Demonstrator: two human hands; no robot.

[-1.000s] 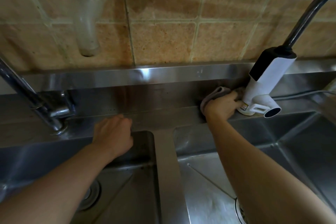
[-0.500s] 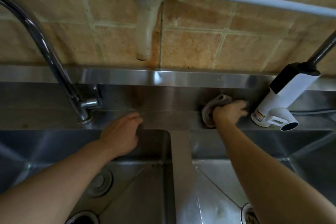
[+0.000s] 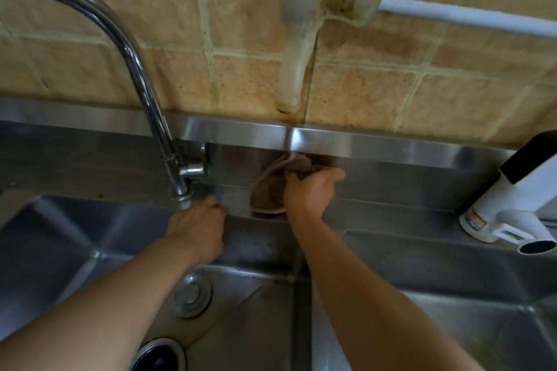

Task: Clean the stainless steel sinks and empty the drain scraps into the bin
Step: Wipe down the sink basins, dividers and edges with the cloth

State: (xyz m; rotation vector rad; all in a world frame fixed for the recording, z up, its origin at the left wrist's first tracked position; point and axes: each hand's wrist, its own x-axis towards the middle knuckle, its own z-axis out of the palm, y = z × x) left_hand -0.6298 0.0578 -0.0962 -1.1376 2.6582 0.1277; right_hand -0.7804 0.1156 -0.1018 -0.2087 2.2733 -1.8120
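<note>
The right hand (image 3: 310, 190) presses a brown cloth (image 3: 269, 190) against the steel back ledge (image 3: 391, 190) behind the two basins, roughly above the divider (image 3: 301, 295) between them; its fingers (image 3: 334, 174) are curled closed around the bunched cloth, the upper part of which rides up the low backsplash (image 3: 376, 144). The left hand (image 3: 197, 229) rests on the rim of the left sink (image 3: 60, 250), just below the base of the chrome tap (image 3: 177, 172); its fingers (image 3: 215, 205) are bent down onto the steel with nothing held in them, lying flat rather than clenched. Inside the left sink a round metal plug (image 3: 193, 295) sits on the basin floor, and nearer the camera the dark drain opening (image 3: 159, 355) shows at the bottom edge; whether scraps lie in it cannot be told. The right sink (image 3: 452, 295) lies under the right forearm. A white and black tap heater (image 3: 512, 205) stands at the far right of the ledge; a stained white wall spout (image 3: 297, 48) hangs from the tan tiles (image 3: 376, 93) above the cloth.
</note>
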